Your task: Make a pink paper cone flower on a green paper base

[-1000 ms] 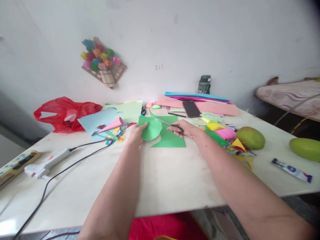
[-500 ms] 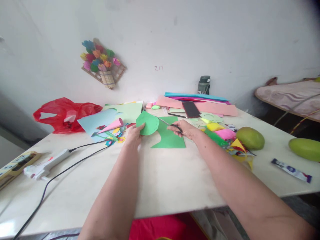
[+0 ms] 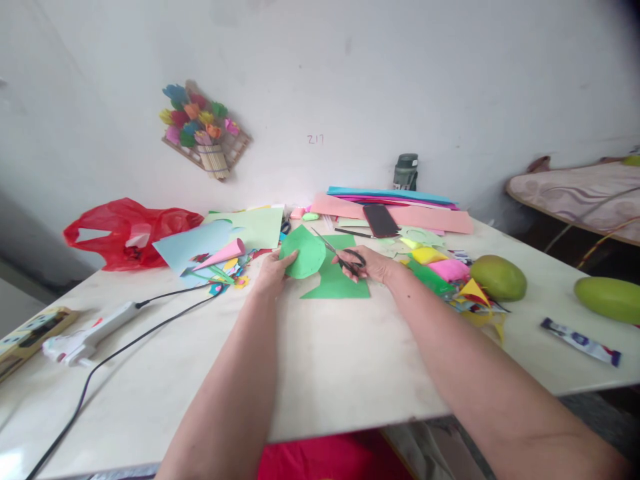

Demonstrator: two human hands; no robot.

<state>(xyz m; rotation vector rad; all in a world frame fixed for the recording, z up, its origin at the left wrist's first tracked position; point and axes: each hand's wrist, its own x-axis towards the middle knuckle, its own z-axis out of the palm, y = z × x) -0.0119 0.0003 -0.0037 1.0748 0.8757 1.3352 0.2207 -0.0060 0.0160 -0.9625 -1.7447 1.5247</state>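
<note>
My left hand (image 3: 278, 268) pinches the left edge of a green paper piece (image 3: 306, 252), rounded below with a point at its top. In my right hand (image 3: 367, 264) is a pair of scissors (image 3: 349, 260) with dark handles. The blades point up and left, close to the right edge of the piece; whether they touch it I cannot tell. Under the scissors a larger green sheet (image 3: 345, 287) with a curved cut-out lies flat on the white table (image 3: 350, 360).
On the left are a red plastic bag (image 3: 130, 230), a pink paper cone (image 3: 223, 255) and a white glue gun (image 3: 93, 337) with its cord. A phone (image 3: 380, 221) lies on stacked paper at the back. Green mangoes (image 3: 499, 277) and a tube (image 3: 580, 341) are on the right.
The green piece has shifted slightly right and turned in my left hand. The scissors have moved a little away from it, and their handles now show more spread.
</note>
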